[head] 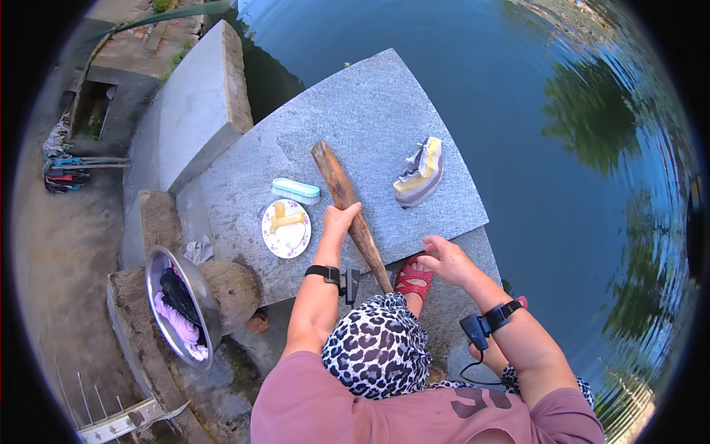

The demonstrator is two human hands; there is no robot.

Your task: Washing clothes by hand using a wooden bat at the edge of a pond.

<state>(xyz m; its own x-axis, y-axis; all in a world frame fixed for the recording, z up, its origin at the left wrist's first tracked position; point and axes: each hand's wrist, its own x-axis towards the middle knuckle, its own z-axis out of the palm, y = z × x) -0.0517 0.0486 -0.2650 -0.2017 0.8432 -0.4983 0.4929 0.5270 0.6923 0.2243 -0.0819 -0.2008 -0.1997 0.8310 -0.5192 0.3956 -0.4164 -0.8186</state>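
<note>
My left hand (339, 221) grips a long wooden paddle (340, 186), its broad end lying out over the grey stone slab (355, 105) and its narrow end near my knee. My right hand (450, 260) is held in the air above my red sandal (414, 277), fingers apart with nothing in them. Farther out, a folded cloth in yellow, grey and dark tones (420, 175) lies by the slab's right side. Left of the paddle are a pale turquoise scrub brush (295, 191) and a flowered white plate (288, 248) bearing yellowish bars (287, 220), perhaps soap.
Water (516, 150) borders the slab beyond and to the right. A metal basin (209, 311) of dark and pink clothes tilts at left beside a rounded stone (230, 291). A concrete block (194, 111) rises at upper left. Rags (64, 161) hang farther left.
</note>
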